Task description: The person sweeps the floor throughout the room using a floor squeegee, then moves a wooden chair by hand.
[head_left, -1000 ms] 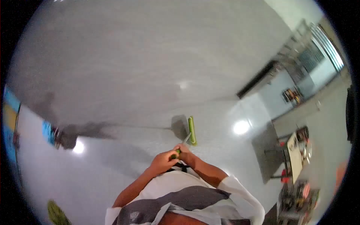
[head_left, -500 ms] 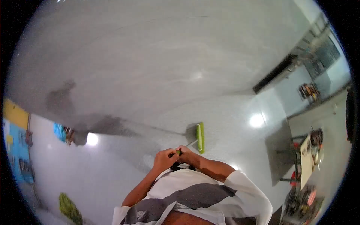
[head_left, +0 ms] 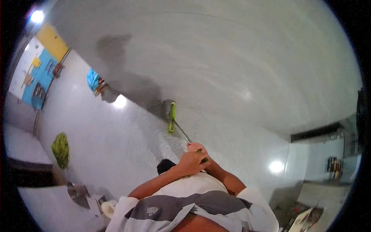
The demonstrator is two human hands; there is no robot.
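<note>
Both my hands grip the handle of a long-handled floor brush. My left hand [head_left: 190, 162] wraps the green grip near my chest, and my right hand [head_left: 198, 148] holds it just beyond, fingers closed. The thin metal handle [head_left: 181, 131] runs away from me to the green brush head [head_left: 171, 117], which rests on the shiny pale floor [head_left: 127, 143] close to the base of a grey wall [head_left: 216, 58].
A green mop-like object [head_left: 60, 149] lies on the floor at the left. A bucket-like container [head_left: 79, 193] and a white object [head_left: 108, 208] sit at lower left. A blue and yellow wall area [head_left: 40, 77] is far left. Shelving and furniture [head_left: 332, 164] stand at the right.
The view has swung to the right and the brush head has moved from the right of my hands to the left and further out, along the wall base. Both hands keep their grip.
</note>
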